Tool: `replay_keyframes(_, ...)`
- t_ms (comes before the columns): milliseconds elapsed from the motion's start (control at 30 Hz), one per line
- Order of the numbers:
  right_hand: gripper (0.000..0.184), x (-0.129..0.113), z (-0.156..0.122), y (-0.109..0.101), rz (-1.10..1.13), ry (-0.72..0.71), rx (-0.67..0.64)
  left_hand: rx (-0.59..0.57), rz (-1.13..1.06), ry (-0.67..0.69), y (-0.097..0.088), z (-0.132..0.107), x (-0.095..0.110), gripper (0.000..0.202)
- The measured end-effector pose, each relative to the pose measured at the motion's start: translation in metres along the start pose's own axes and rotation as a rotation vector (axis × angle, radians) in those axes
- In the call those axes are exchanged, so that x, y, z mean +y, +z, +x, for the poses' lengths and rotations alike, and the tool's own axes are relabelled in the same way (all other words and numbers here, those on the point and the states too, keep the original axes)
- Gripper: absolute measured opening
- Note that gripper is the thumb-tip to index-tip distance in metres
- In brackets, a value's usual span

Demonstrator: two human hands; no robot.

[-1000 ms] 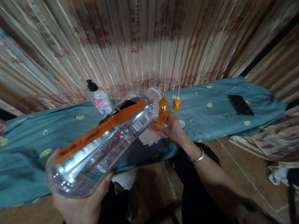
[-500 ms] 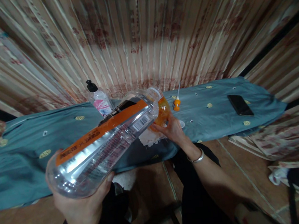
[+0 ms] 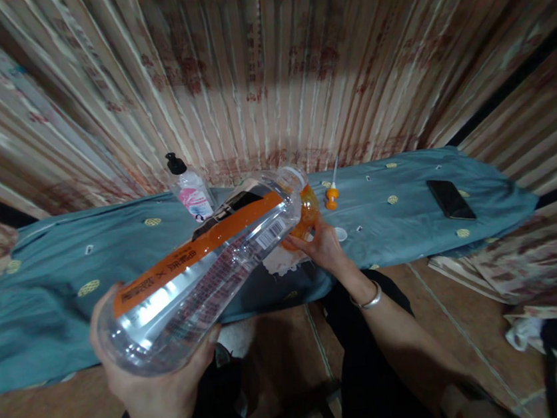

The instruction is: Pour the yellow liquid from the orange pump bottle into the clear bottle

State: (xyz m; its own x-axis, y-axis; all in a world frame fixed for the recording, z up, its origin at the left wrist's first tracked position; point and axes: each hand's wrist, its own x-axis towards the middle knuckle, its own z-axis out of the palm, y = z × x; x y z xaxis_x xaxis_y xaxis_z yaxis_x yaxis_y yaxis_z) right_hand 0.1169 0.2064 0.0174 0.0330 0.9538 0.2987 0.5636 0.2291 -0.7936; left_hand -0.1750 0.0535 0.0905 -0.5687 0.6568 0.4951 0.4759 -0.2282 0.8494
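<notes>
My left hand is wrapped round the base of a large clear plastic bottle with an orange and silver label. The bottle is tilted, its neck pointing up the view to the right and meeting the top of a smaller orange bottle. My right hand grips that orange bottle low on its side; the big bottle's neck partly hides it. Under the orange bottle lies a pale lace-edged cloth. An orange pump top with a thin tube rests just beyond my right hand.
A clear pump bottle with a black head stands at the back left. A black phone lies at the right on the blue-green cloth cover. A small white disc sits beside my right hand. Pleated curtains hang behind.
The view has shifted slightly. Both hands keep their holds, and the big bottle stays tilted against the orange bottle's top.
</notes>
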Motion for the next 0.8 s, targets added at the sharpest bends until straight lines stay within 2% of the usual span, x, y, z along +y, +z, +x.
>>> replay_keyframes(100,0.082,-0.004,-0.002,0.0,-0.006,0.007,0.008,0.02,-0.003,-0.048,0.002,-0.001,0.005,0.13)
replay_keyframes(200,0.08,-0.008,-0.003,-0.001,-0.016,0.026,0.013,0.013,0.041,-0.022,0.001,-0.001,0.006,0.127)
replay_keyframes(400,0.079,-0.009,-0.004,0.0,-0.049,0.038,0.021,-0.114,0.074,0.02,-0.009,-0.001,0.0,0.11)
replay_keyframes(467,0.08,-0.007,-0.005,0.001,-0.053,0.033,0.036,-0.105,0.071,0.014,-0.01,-0.002,0.001,0.107)
replay_keyframes(667,0.084,-0.004,-0.006,0.003,-0.021,0.027,0.038,-0.108,0.079,0.016,-0.006,-0.002,0.005,0.108)
replay_keyframes(800,0.083,-0.003,-0.006,0.003,-0.008,0.048,0.033,-0.117,0.053,0.004,-0.008,0.0,-0.004,0.114)
